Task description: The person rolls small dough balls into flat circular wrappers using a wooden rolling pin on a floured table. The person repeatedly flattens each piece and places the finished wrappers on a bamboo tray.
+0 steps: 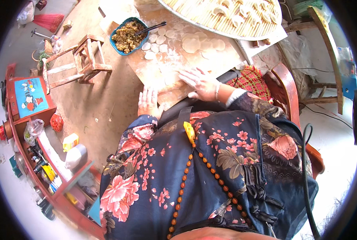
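Observation:
My left hand point(148, 102), floured and flat with its fingers extended, is at the near left edge of a floured wooden board point(139, 67). Its palm is partly hidden. My right hand point(201, 84) lies palm down over the board's near edge, fingers spread. Between them is what looks like a wooden rolling pin point(175, 87); whether the palms touch its ends is unclear. A thin dough round point(171, 77) lies just beyond it. Farther up are small dough discs point(154, 48) and overlapping rolled wrappers point(191, 45). A blue-green bowl point(114, 45) holds chopped filling with dark chopsticks point(153, 27) in it.
A round slatted tray point(196, 18) with several shaped dumplings point(238, 21) stands beyond the board. A wooden stool point(91, 64) is on the floor at left, near a red cabinet point(34, 115). Behind my right arm are a patterned cushion point(252, 82) and a wooden chair arm point(286, 87).

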Available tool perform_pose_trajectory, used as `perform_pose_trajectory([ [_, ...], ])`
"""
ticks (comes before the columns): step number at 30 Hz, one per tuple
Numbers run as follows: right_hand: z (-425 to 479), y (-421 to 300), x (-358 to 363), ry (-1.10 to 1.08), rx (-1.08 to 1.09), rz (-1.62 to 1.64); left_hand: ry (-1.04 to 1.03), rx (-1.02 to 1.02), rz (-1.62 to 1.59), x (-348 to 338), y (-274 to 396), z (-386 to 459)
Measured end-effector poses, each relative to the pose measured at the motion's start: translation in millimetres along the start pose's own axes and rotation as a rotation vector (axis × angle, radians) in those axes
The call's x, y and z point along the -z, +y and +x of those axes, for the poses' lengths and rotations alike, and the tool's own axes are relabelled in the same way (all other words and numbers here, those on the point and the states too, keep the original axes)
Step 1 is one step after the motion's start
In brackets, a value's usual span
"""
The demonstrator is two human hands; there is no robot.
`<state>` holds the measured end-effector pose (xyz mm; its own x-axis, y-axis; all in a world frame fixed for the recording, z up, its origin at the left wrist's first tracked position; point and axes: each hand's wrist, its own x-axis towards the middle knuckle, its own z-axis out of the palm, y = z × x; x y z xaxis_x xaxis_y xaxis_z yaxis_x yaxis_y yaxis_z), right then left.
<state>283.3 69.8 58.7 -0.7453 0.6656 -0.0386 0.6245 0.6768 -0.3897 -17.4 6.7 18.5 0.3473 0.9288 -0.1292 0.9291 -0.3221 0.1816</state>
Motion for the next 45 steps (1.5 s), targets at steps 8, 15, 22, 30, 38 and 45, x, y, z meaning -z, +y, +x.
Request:
perform_pose_trajectory([
  [8, 53, 32, -6, 0.125, -0.161, -0.056, 0.167, 0.155, -0.023, 16, -10, 66],
  [15, -9, 1, -8, 0.054, -0.024, 0.132, 0.316, -0.061, -0.193, 5, -4, 21],
  [22, 21, 28, -6, 0.194, -0.077, 0.279, 0.352, -0.050, -0.271, 32, -13, 45],
  [30, -11, 20, -11, 0.189, -0.068, -0.021, 0.209, -0.028, -0.179, 18, 9, 41],
  [38, 43, 39, -1, 0.193, -0.167, -0.135, 0.142, 0.251, -0.011, 16, 11, 78],
  [45, -19, 17, 2, -0.001, -0.111, -0.060, 0.083, -0.077, -0.138, 5, 16, 16],
])
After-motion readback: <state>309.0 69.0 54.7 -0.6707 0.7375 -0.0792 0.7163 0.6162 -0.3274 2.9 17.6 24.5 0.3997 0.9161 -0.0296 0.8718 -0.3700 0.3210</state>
